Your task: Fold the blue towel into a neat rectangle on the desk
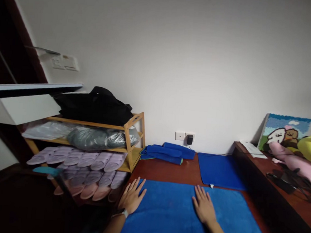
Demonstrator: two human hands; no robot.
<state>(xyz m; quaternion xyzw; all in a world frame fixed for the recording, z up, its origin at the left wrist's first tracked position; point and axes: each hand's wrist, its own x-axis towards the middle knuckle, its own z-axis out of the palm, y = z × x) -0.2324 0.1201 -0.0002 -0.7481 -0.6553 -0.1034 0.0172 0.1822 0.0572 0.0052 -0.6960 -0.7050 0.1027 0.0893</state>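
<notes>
A large blue cloth [169, 211] lies spread on the reddish-brown wooden surface [178, 172], running off the bottom of the view. My left hand [132, 196] rests at its far left corner, fingers stretched and apart, a watch on the wrist. Flat on the cloth near its far edge lies my right hand [204, 205], its fingers also spread. Neither hand grips anything. Beyond the right hand is a smaller, flat blue cloth [218, 170] with a white tag at its near edge. Several folded blue cloths [166, 152] are heaped against the wall.
At left stands a wooden rack [134, 143] with lilac slippers [87, 159], plastic-wrapped items [97, 137] and a black bag [97, 106]. A black plug [189, 139] sits in the wall socket. On the raised ledge at right are plush toys [294, 163] and a picture [285, 132].
</notes>
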